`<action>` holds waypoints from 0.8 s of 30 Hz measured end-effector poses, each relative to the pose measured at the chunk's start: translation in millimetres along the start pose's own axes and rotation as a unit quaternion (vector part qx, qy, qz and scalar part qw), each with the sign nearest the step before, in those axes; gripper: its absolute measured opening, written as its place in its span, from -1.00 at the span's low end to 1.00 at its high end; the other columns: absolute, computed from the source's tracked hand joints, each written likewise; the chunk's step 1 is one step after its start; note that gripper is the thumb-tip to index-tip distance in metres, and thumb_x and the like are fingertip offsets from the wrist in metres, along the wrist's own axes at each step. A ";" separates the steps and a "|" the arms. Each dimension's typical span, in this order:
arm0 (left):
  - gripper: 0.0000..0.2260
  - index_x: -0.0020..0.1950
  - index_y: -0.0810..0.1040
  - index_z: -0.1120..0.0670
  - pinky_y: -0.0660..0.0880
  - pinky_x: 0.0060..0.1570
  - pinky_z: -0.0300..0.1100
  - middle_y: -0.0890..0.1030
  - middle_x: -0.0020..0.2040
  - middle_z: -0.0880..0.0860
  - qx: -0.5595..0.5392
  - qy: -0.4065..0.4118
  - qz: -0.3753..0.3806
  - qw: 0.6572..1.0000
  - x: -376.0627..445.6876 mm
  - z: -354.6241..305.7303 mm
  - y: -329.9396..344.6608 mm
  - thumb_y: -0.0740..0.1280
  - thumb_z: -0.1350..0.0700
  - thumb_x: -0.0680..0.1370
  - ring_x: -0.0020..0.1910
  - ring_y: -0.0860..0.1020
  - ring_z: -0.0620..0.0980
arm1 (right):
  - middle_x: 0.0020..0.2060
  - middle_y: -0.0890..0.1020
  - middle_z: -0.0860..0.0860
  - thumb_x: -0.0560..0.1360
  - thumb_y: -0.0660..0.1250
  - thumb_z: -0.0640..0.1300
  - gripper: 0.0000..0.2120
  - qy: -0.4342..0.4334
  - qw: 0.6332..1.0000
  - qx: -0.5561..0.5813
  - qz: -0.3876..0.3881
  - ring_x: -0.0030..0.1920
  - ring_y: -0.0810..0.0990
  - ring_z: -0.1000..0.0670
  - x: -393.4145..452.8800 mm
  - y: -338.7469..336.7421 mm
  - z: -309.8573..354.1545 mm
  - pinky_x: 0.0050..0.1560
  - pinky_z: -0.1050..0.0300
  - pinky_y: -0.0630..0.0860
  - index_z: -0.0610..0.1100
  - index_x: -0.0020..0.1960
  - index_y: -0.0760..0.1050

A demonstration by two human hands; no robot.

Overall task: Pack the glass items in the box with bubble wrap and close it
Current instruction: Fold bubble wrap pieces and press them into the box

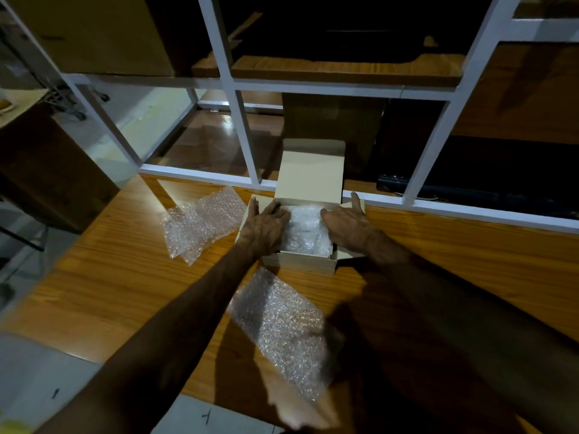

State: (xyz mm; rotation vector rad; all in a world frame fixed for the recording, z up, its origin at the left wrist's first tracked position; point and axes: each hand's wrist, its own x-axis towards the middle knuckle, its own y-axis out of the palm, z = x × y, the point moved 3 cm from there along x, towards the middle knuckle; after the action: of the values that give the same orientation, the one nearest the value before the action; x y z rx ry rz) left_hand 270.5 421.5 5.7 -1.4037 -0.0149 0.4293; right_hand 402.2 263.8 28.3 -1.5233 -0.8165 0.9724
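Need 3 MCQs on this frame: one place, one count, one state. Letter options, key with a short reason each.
1. Where does the nearest loose bubble wrap sheet lie?
A. On the table in front of the box
B. On top of the lid
C. On a shelf

2. How many places on the table hold loose bubble wrap outside the box?
A. None
B. Two
C. Five

3. What state is the box lid in?
A. Folded shut
B. Standing open at the back
C. Taped down

Key:
1. A: it lies flat on the wooden table, nearer the camera than the box.
2. B: one sheet in front, more bubble wrap at the left.
3. B: the lid stands up behind the wrapped contents, while the left hand and right hand rest at the opening.
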 end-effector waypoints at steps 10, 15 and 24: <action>-0.67 0.38 0.59 0.03 0.17 0.56 0.26 0.62 0.39 0.06 -0.277 -0.008 -0.192 0.941 -126.4 -30.5 11.7 0.24 0.13 0.63 0.51 0.44 0.13 | 0.14 0.70 0.02 0.61 0.35 -0.14 -0.81 0.015 0.970 0.143 -0.198 0.24 0.62 -0.05 -86.1 3.4 38.9 0.51 -0.23 0.08 0.00 0.16 0.68; -0.67 0.30 0.65 0.12 0.48 0.34 0.01 0.70 0.24 0.10 -0.348 -0.054 -0.281 0.893 -192.2 -52.5 53.1 0.19 0.06 0.67 0.27 0.56 -0.03 | -0.05 0.68 0.05 0.55 0.38 -0.22 -0.84 0.051 0.888 0.331 -0.316 0.03 0.61 -0.01 -128.0 50.4 86.7 0.32 0.24 0.10 -0.05 0.01 0.71; -0.70 0.29 0.67 0.11 0.53 0.20 0.07 0.68 0.27 0.09 -0.343 -0.209 -0.275 0.874 -220.2 -25.3 86.1 0.26 0.07 0.64 0.24 0.57 0.12 | 0.18 0.65 0.14 0.65 0.29 -0.05 -0.76 -0.018 0.929 0.350 -0.121 0.24 0.59 0.03 -119.2 60.3 146.0 0.28 -0.03 0.39 0.10 0.25 0.64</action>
State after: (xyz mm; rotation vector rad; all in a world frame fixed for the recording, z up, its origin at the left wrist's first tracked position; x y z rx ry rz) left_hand 49.5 340.4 -28.0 -1.8805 -0.9841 0.2403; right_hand 218.9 209.0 -22.7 -0.7703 -0.5711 0.9662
